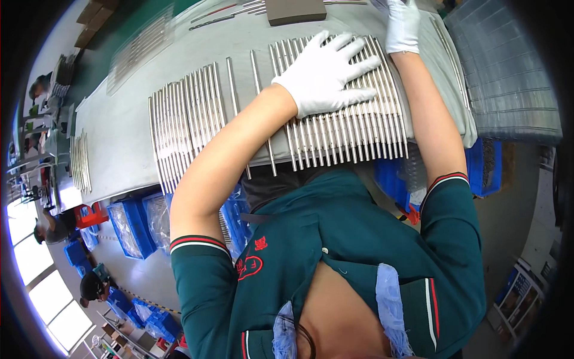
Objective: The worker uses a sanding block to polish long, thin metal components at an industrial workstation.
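Observation:
My left hand (329,75), in a white glove, lies flat with its fingers spread over a row of shiny metal rods (350,134). These rods lie side by side on a grey-covered table. Further right and away from me is my gloved right hand (403,30); its fingers run into the upper edge of the picture, so their grip is hidden. Left of my left forearm lies a second row of metal rods (185,119). Between the two rows are two single rods, one of them a metal rod (255,72) passing under my forearm.
A brown block (295,11) sits at the table's far side, near a thin drill-like rod (211,22). More rods (80,161) lie at the table's left end. Blue crates (128,227) stand below the table edge. Clear plastic sheeting (508,78) is at the right. People work in the background left.

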`<state>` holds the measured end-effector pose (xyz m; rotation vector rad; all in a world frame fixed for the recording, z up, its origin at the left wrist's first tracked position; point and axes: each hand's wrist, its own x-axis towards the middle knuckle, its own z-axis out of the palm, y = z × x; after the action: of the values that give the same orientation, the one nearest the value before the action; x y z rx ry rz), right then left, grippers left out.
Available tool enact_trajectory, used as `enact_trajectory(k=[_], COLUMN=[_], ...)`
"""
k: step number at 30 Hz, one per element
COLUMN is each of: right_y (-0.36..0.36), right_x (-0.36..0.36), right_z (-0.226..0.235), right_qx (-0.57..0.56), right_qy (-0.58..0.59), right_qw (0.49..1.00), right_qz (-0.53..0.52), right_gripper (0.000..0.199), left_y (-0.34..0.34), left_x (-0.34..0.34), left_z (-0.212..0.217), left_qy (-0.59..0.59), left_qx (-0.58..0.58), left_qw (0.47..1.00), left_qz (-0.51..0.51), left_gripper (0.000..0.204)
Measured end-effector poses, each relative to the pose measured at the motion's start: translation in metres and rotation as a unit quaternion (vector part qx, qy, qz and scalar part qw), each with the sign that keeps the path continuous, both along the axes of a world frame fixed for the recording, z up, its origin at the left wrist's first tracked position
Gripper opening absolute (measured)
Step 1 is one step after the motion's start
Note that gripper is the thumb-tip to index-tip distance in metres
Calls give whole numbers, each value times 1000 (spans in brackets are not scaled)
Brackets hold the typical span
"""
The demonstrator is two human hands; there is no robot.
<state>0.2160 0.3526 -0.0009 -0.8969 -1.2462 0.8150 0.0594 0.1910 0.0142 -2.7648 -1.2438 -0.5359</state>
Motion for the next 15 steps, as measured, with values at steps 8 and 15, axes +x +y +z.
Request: enact_trajectory(k=[8,15], right_y=[-7,3], right_x=[2,6], right_z=[13,3], right_qx=[-22,-29], right_qy=[84,95], right_qw=[995,994], right_qz=[48,47], right_gripper=[46,47], left_y=[-27,-49], left_x=[-49,-88], left_z=[6,8], left_qy=[54,72], left_qx=[-24,-33], left_qw=[997,994], left_qz=[50,73], left_gripper=[64,61])
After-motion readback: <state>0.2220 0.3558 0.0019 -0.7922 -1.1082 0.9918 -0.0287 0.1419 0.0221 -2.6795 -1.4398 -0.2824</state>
